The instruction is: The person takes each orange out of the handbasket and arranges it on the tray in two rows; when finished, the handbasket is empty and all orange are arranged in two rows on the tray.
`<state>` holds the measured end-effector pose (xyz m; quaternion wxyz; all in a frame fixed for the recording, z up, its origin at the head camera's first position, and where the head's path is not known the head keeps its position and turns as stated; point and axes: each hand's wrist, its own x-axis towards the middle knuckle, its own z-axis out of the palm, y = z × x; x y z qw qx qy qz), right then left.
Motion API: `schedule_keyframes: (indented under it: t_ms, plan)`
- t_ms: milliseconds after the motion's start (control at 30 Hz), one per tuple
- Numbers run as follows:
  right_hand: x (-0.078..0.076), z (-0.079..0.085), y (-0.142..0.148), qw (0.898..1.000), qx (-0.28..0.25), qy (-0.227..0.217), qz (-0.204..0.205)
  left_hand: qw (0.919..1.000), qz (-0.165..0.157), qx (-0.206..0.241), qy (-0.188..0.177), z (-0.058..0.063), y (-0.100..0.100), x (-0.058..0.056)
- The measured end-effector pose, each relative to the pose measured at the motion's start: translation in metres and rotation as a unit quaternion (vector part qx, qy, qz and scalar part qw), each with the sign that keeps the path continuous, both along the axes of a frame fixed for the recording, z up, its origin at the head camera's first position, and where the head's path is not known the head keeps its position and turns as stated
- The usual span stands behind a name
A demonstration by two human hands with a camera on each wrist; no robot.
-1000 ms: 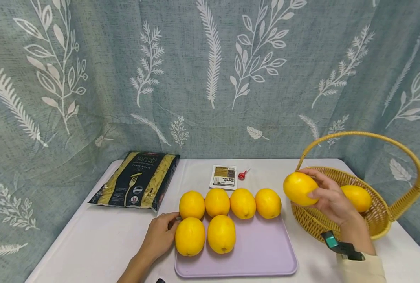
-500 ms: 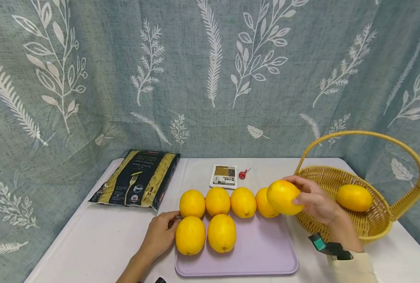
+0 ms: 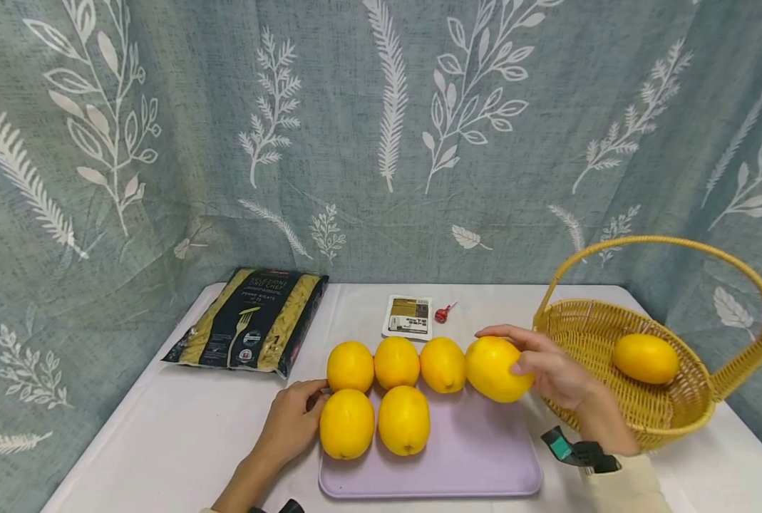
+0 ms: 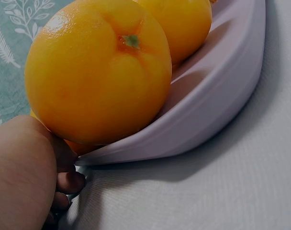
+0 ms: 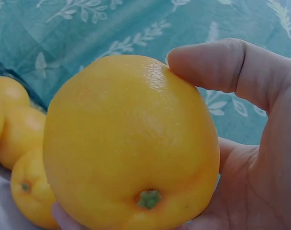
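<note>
A large yellow lemon point(image 3: 497, 369) is in my right hand point(image 3: 554, 370), pinched between thumb and fingers above the tray's right back part. Filling much of the right wrist view, this lemon point(image 5: 131, 143) shows its green stem end. It hides the rearmost right lemon in the head view. My left hand point(image 3: 294, 420) holds the left rim of the lilac tray point(image 3: 477, 456), fingers curled at the edge in the left wrist view. On the tray, several lemons point(image 3: 396, 363) stand in a back row, with two front lemons point(image 3: 346, 424) at the left.
A wicker basket point(image 3: 586, 335) with a tall handle stands at the right, holding one lemon point(image 3: 646, 358). Behind the tray lie a small flat packet point(image 3: 408, 317) and a red lollipop point(image 3: 442, 314). A pasta bag point(image 3: 249, 320) lies at the back left.
My right hand has carried the lemon left from the basket's near rim to over the tray's back right, covering the lemon there. My left hand has stayed at the tray's rim.
</note>
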<state>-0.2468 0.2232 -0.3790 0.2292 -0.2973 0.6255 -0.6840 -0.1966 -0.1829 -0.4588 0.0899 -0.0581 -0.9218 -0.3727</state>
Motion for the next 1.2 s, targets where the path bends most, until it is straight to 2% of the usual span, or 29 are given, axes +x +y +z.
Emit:
schedule_keyframes:
  t_ms: [333,433,533,633,733,933,1067,1200]
  plan:
    - [0.004,0.002,-0.020,0.998,0.041,-0.041,0.027,1.0000,-0.002,0.002,0.000,0.001,0.000,0.000]
    - [0.002,0.000,-0.024,0.998,0.058,-0.028,0.027,1.0000,-0.003,0.003,0.002,0.001,0.000,0.000]
    - [0.002,-0.002,-0.027,0.995,0.096,0.008,0.010,1.0000,-0.005,0.004,0.006,0.002,0.000,0.000]
    - [0.002,-0.003,-0.031,0.990,0.139,0.027,-0.012,0.9999,-0.005,0.003,0.009,0.002,0.000,-0.001]
    - [0.003,-0.004,-0.036,0.986,0.166,0.023,-0.027,0.9999,-0.004,0.001,0.009,0.001,0.000,-0.001]
    - [0.007,-0.005,-0.045,0.976,0.210,0.039,-0.035,0.9999,-0.003,-0.003,0.011,0.000,0.000,-0.001]
    - [0.012,-0.003,-0.052,0.967,0.244,0.062,-0.038,0.9999,-0.003,-0.002,0.010,-0.001,0.000,0.000]
    - [0.016,0.001,-0.059,0.956,0.280,0.060,-0.061,1.0000,-0.002,0.001,0.009,-0.001,0.000,0.000]
